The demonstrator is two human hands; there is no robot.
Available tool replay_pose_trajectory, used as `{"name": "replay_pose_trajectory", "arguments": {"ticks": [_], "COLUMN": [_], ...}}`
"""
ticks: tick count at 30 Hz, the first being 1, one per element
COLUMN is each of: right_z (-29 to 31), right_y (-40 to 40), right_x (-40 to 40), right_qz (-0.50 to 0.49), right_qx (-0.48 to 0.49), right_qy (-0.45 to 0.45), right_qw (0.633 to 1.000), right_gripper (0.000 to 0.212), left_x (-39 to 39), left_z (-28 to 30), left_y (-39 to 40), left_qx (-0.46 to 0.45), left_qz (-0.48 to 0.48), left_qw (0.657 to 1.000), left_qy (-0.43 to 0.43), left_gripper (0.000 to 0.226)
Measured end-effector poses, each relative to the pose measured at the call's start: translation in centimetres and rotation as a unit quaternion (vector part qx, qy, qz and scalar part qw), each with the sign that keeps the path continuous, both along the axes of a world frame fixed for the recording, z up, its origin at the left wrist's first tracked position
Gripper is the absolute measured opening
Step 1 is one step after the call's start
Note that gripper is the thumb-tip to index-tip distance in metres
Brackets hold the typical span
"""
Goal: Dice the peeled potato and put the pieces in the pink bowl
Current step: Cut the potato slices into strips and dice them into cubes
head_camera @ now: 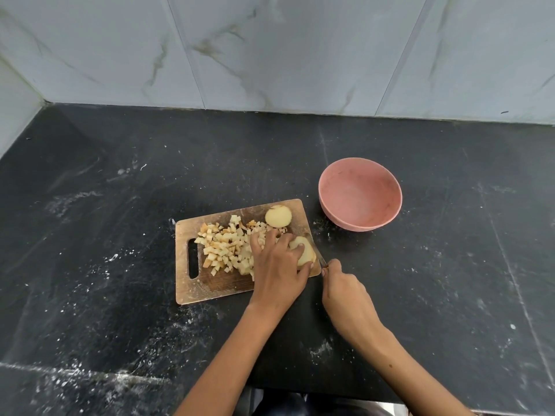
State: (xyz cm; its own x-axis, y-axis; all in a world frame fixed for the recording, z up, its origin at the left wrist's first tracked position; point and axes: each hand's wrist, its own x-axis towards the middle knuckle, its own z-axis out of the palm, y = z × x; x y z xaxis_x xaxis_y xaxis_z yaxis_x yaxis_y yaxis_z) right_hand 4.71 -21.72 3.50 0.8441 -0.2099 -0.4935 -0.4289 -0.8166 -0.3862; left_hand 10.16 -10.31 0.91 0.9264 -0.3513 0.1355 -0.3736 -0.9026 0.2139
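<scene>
**Pale potato, firm and wet, under the left hand**

Pinned to wooden board (pixel 210 291) by left hand (pixel 277 265), fingers curled over potato chunk (pixel 303 250). Likely stiff, slick on cut faces; best held on top, fingertips tucked. Right hand (pixel 345 291) just beside, gripping knife (pixel 318 255) against the chunk. Diced pieces (pixel 228 250) heaped left of the holding hand; potato slice (pixel 278 216) beyond it. Pink bowl (pixel 360 195) beyond the right hand, empty.
</scene>
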Motion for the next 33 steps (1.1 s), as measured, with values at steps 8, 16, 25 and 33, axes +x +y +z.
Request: {"name": "replay_pose_trajectory", "arguments": {"ticks": [8, 16, 25, 33], "right_z": [-0.3, -0.7, -1.0, 0.3], "right_y": [0.5, -1.2, -1.1, -2.3], "right_x": [-0.3, -4.2, -2.3, -5.3], "right_qz": [0.023, 0.051, 0.055, 0.059], "right_qx": [-0.034, -0.003, 0.001, 0.018], "right_qy": [0.057, 0.040, 0.022, -0.020], "right_qw": [0.998, 0.998, 0.998, 0.998], "right_gripper": [0.006, 0.013, 0.016, 0.022], "left_x": [-0.8, -1.4, -2.4, -2.2], "left_z": [-0.7, -1.0, -1.5, -1.3], "left_y": [-0.6, -0.8, -1.2, -0.4], "left_qx": [0.006, 0.017, -0.004, 0.005], "left_qz": [0.021, 0.038, 0.075, 0.042], "left_qw": [1.000, 0.999, 0.997, 0.999], "left_qy": [-0.007, -0.022, -0.018, -0.005], "left_gripper": [0.024, 0.028, 0.026, 0.026]}}
